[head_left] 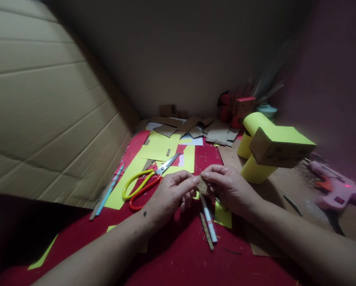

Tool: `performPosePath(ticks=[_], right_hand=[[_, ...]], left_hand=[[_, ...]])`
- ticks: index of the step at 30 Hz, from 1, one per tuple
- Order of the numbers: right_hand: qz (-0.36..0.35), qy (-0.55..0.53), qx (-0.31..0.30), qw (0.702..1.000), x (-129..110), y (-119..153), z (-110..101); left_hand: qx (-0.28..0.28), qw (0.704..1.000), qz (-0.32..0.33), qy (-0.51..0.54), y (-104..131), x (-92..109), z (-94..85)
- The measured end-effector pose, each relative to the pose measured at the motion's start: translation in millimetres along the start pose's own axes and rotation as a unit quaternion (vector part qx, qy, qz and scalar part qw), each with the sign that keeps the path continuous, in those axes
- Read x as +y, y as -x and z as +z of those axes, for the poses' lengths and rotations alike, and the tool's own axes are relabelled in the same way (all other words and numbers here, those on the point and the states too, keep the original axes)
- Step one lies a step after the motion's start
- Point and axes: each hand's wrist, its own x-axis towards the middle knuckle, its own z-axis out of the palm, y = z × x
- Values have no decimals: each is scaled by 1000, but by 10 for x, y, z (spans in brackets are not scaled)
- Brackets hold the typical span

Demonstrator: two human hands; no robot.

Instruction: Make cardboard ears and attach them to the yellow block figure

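Observation:
A small piece of brown cardboard (202, 186) is pinched between my two hands. My left hand (178, 188) grips its left side between thumb and fingers. On the other side, my right hand (225, 184) holds its upper right edge. Below my hands a white pen (209, 222) lies on the red cloth beside a narrow cardboard strip (207, 232). Scissors (149, 178) with one yellow and one red handle rest open, just left of my left hand. A yellow paper scrap (223, 214) lies under my right hand.
A yellow paper-and-cardboard figure (270, 147) stands at the right, near a pink glue gun (339, 184) with a red light. A large cardboard panel (46, 107) leans at the left. Cardboard scraps (192, 126), yellow sheets (160, 143) and a blue pencil (109, 190) are spread behind my hands.

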Motion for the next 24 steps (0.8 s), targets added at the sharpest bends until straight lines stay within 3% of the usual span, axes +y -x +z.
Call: performPosePath(ticks=[12, 24], right_hand=[[17, -37, -29, 999, -10, 3, 18], [6, -28, 1, 1000, 23, 15, 5]], left_hand=[[43, 999, 19, -4, 7, 19, 24], [20, 999, 21, 26, -12, -32, -10]])
